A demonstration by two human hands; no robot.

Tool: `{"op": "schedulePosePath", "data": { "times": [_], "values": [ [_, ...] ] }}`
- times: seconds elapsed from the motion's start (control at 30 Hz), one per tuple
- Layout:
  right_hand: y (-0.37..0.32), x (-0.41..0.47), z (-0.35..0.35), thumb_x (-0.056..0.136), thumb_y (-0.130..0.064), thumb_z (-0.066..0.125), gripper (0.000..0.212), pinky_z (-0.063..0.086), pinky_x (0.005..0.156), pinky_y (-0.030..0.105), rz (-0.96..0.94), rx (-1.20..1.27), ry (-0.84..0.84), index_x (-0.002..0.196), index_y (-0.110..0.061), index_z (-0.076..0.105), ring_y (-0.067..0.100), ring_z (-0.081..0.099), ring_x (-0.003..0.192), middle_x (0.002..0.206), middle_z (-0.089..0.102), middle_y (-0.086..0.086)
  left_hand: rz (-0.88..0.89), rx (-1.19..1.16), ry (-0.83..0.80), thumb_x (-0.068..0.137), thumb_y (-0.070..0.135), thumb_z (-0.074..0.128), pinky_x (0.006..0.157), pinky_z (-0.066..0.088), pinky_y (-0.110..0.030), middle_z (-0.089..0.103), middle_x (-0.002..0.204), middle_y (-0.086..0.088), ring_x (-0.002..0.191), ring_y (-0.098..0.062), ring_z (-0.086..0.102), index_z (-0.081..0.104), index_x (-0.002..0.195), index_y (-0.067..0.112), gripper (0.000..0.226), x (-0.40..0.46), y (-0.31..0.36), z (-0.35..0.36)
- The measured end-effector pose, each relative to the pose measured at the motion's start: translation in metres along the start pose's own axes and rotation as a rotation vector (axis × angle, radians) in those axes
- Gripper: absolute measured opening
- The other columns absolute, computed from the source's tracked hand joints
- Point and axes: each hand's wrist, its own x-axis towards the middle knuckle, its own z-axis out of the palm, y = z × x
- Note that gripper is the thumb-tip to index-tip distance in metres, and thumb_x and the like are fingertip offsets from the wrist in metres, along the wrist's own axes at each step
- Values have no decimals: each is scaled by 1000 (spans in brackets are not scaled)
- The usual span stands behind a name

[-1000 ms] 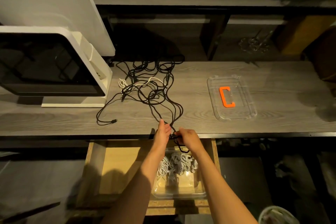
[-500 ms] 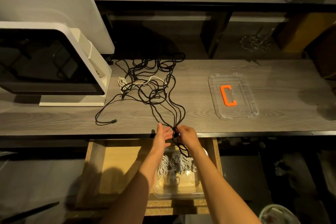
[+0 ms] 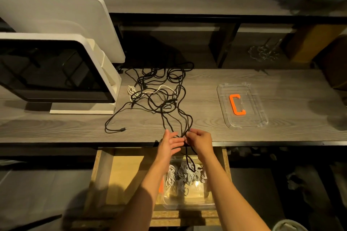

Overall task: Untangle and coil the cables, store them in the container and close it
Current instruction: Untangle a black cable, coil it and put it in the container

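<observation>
Both hands meet at the front edge of the grey wooden desk (image 3: 206, 88): my right hand (image 3: 200, 141) pinches strands of the black cable (image 3: 161, 99), fingers curled round them, while my left hand (image 3: 169, 145) is held open just beside it, fingers straight and spread, palm turned toward the strands and gripping nothing. From my right hand the black cable runs back across the desk into a loose tangle, a thin white cable (image 3: 142, 92) threaded through it, and a loop hangs down over the desk edge. Below my wrists, a clear container (image 3: 187, 202) sits in the open wooden drawer (image 3: 124, 174), holding coiled white cables (image 3: 185, 175). Its clear lid (image 3: 253, 118), with an orange handle (image 3: 237, 104), lies flat on the desk, well apart to the right. A white-framed monitor (image 3: 52, 69) stands at left.
</observation>
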Motion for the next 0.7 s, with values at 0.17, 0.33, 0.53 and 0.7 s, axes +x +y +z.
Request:
{"op": "schedulePosePath", "data": {
  "times": [0.17, 0.33, 0.53, 0.7],
  "values": [
    [-51, -31, 5, 94, -7, 63, 17, 48, 59, 22, -159, 47, -28, 108, -13, 72, 10, 60, 66, 84, 71, 6, 112, -12, -72, 107, 47, 23, 110, 42, -39, 59, 138, -9, 126, -22, 56, 49, 142, 9, 58, -13, 50, 12],
    [-112, -70, 17, 94, -7, 63, 18, 38, 48, 17, -430, -72, -130, 106, -12, 76, 4, 46, 51, 66, 66, -6, 331, -75, -116, 108, 35, 33, 107, 46, -37, 65, 129, -9, 118, -20, 63, 56, 132, 13, 40, -37, 121, 28],
    [-160, -105, 14, 94, -11, 65, 13, 38, 49, 21, -596, -129, -217, 91, -13, 77, 7, 48, 52, 63, 64, -1, 487, -226, -31, 109, 23, 34, 84, 50, -40, 58, 62, -1, 74, -19, 69, 56, 84, 11, 35, -71, 188, 34],
    [-168, -116, -1, 97, -9, 59, 26, 44, 63, 17, -697, -271, -345, 83, -24, 75, 1, 53, 62, 61, 62, -12, 485, -643, -146, 108, 28, 36, 65, 52, -26, 35, 57, 4, 50, -10, 41, 51, 81, 14, 35, -95, 235, 30]
  ]
}}
